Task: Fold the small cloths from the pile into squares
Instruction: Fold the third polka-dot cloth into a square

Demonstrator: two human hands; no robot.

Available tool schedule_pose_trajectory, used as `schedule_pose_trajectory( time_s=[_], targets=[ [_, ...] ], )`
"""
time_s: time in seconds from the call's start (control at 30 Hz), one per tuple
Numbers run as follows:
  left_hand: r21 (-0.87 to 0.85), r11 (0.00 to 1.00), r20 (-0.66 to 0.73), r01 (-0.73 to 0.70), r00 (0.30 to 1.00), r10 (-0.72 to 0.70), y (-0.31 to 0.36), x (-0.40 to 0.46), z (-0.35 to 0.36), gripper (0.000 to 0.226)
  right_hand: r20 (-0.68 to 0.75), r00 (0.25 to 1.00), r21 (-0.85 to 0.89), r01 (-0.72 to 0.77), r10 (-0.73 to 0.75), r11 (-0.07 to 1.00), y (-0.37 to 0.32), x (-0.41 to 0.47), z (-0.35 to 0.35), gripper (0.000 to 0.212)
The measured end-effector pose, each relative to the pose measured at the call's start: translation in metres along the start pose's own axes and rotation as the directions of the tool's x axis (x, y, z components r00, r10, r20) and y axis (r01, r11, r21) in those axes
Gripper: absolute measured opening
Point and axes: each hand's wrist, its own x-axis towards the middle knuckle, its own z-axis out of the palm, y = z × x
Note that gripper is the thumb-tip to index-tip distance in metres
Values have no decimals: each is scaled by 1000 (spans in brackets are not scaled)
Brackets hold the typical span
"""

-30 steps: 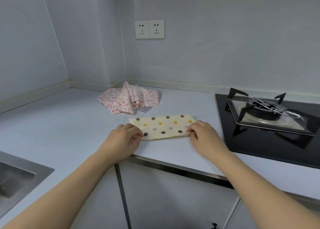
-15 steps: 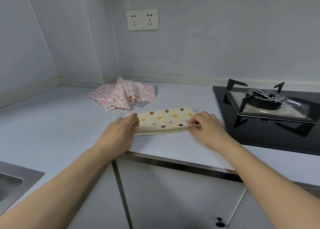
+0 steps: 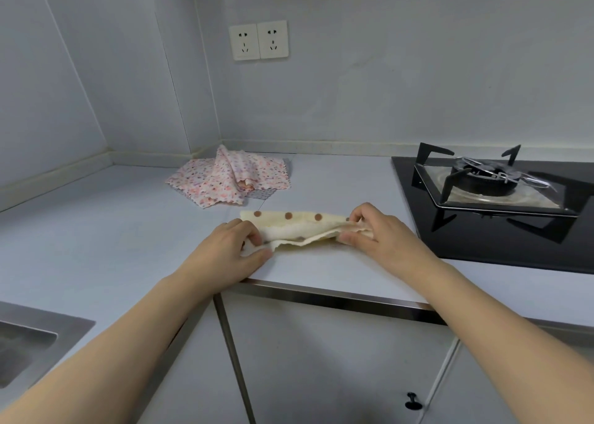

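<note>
Hiding cloth corners: both hands.

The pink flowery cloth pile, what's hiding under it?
Under the pink flowery cloth pile a grey-white dotted cloth peeks out at its near right edge. The rest is covered.

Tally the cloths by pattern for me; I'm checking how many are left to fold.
Polka-dot cloth, held at its ends by the left hand and right hand: 1
Pink floral pile: at least 2, overlapping, exact number unclear
Total: at least 3
</note>
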Motion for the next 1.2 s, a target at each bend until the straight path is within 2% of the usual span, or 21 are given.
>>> schedule_pose_trajectory(
  time_s=[0.1, 0.23, 0.3, 0.37, 0.4, 0.47, 0.57, 0.67, 0.8, 0.87, 0.93, 1.0, 1.03, 1.13, 1.2],
  targets=[
    [7, 999, -33, 47, 998, -47, 0, 1, -2, 13, 21, 999, 3, -30, 30, 1000, 2, 2, 3, 31],
    [93, 995, -49, 38, 998, -34, -1, -1, -8, 6, -97, 995, 78, 8, 0, 997, 10, 7, 5, 13],
    [175, 985, -89, 9, 996, 7, -2, -3, -8, 8, -183, 979, 270, -42, 94, 962, 12, 8, 2, 9],
    [208, 978, -126, -11, 991, 38, -2, -2, -8, 9, -200, 959, 524, -67, 199, 849, 15, 8, -3, 8],
    [200, 980, -143, -17, 989, 46, -2, -1, -8, 9, -200, 956, 594, -56, 215, 803, 16, 7, -5, 6],
    [92, 996, -197, 15, 980, 3, 0, 3, -8, 7, -202, 957, 641, -30, 206, 767, 15, 6, -6, 0],
    [-260, 960, -228, 105, 959, -167, 10, 5, -15, 10, -244, 943, 698, 8, 227, 716, 14, 6, -7, 4],
    [-404, 912, -246, 72, 952, -184, 19, 4, -21, 12, -279, 919, 735, 18, 279, 678, 15, 6, -8, 5],
    [-488, 868, -252, 90, 938, -240, 26, 5, -24, 16, -308, 906, 739, 37, 289, 673, 18, 5, -8, 2],
    [-489, 866, -212, 102, 950, -231, 27, 4, -25, 13, -323, 900, 725, 37, 292, 688, 19, 5, -8, 4],
    [-354, 927, -142, 125, 972, -185, 24, 3, -24, 6, -329, 897, 707, 27, 296, 706, 19, 5, -8, 8],
    [-160, 982, -116, 99, 986, -118, 21, 2, -20, 12, -335, 894, 692, 19, 297, 722, 18, 6, -8, 10],
    [-133, 988, -122, 80, 988, -97, 20, 1, -19, 15, -341, 891, 688, 19, 299, 725, 18, 6, -9, 11],
    [-243, 968, -205, 58, 973, -110, 24, 3, -24, 14, -364, 887, 644, 20, 283, 765, 14, 3, -9, 23],
    [-367, 925, -284, 96, 936, -210, 28, 6, -31, 23, -392, 885, 579, 26, 250, 815, 10, 0, -9, 28]
  ],
)
